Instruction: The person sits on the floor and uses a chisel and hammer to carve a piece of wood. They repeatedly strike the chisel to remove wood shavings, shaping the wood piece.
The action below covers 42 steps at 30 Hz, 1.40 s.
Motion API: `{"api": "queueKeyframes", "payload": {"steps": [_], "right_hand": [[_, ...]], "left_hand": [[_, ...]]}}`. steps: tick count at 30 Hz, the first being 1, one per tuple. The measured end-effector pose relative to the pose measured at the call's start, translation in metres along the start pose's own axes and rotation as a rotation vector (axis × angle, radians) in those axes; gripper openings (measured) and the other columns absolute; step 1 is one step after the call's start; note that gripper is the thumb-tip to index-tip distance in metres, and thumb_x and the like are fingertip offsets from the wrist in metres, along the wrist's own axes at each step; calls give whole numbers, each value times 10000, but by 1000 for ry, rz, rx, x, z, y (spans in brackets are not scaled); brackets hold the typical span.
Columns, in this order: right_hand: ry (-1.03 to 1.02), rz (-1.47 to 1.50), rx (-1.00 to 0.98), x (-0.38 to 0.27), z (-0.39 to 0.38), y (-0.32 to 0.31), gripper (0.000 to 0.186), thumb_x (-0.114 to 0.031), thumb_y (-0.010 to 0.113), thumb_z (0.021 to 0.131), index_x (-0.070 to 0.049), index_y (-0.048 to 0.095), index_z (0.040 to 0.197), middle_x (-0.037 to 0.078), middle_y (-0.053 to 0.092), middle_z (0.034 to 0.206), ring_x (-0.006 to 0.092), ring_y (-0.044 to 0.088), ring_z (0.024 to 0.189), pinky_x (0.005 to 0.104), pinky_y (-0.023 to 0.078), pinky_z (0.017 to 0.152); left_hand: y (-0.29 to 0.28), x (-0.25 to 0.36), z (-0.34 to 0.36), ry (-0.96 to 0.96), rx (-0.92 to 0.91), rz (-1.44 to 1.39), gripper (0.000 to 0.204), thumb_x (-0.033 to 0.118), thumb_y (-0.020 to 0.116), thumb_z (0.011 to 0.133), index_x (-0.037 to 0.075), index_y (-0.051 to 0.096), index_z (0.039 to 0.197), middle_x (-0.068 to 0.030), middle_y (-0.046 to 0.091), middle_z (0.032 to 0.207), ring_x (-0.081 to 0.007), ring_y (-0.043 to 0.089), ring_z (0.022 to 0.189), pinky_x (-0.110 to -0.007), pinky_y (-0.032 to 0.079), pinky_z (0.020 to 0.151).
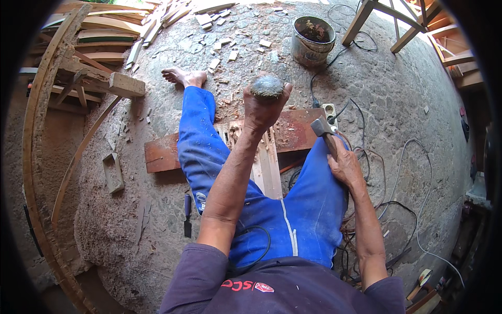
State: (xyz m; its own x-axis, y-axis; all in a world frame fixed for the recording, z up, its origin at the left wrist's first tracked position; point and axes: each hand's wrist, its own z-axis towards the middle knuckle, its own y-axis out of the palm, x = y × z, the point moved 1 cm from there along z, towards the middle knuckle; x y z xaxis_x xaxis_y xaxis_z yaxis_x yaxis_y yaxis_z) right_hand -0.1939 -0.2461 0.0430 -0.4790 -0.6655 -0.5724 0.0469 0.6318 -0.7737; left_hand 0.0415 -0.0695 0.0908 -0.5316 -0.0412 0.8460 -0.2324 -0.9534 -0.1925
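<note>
My left hand (265,111) is raised in front of me, fingers wrapped around an upright tool with a round, battered grey end (267,87) facing up. The tool's lower part is hidden behind the hand and forearm. In my right hand (345,166) is a hammer (328,137), its metal head up, with the hand resting at my right thigh. Between my legs a pale timber piece (267,166) with grooves and loose shavings lies across a reddish-brown board (162,153).
A dirty bucket (312,43) stands ahead, near wooden stand legs (361,23). A power strip (329,112) and cables lie right. Left are a scraper-like tool (187,215), a small wooden box (113,174) and a curved wooden frame (31,131). Offcuts (233,55) litter the floor.
</note>
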Motion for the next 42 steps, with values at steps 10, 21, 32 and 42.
{"api": "queueKeyframes", "payload": {"steps": [10, 21, 32, 42], "right_hand": [[182, 665, -183, -25, 8, -31, 609, -147, 724, 859, 17, 467, 1386, 82, 652, 836, 207, 688, 710, 360, 570, 588], [-413, 331, 131, -130, -22, -73, 711, -82, 700, 911, -87, 378, 1545, 166, 677, 1003, 299, 712, 873, 394, 583, 771], [-703, -202, 278, -191, -22, -107, 801, -28, 697, 861, -134, 327, 1564, 255, 681, 1131, 460, 713, 943, 522, 602, 745], [-594, -167, 93, -171, -18, -73, 720, -42, 630, 888, -114, 357, 1550, 258, 682, 1054, 449, 707, 898, 515, 589, 752]], "left_hand": [[-12, -26, -14, -88, 57, -58, 237, 89, 792, 894, 60, 653, 704, 19, 620, 601, -77, 541, 517, -284, 433, 492], [-2, 2, -14, 127, 31, 144, 187, 185, 780, 827, 40, 664, 799, -92, 679, 700, -294, 687, 657, -393, 554, 664], [-5, -7, -26, 185, 18, 182, 256, 106, 810, 804, 49, 698, 1026, -83, 720, 920, -253, 720, 870, -389, 555, 821], [-11, -11, -23, 286, 65, 164, 226, 121, 771, 802, 58, 716, 1012, -108, 733, 951, -297, 714, 873, -403, 552, 757]]}}
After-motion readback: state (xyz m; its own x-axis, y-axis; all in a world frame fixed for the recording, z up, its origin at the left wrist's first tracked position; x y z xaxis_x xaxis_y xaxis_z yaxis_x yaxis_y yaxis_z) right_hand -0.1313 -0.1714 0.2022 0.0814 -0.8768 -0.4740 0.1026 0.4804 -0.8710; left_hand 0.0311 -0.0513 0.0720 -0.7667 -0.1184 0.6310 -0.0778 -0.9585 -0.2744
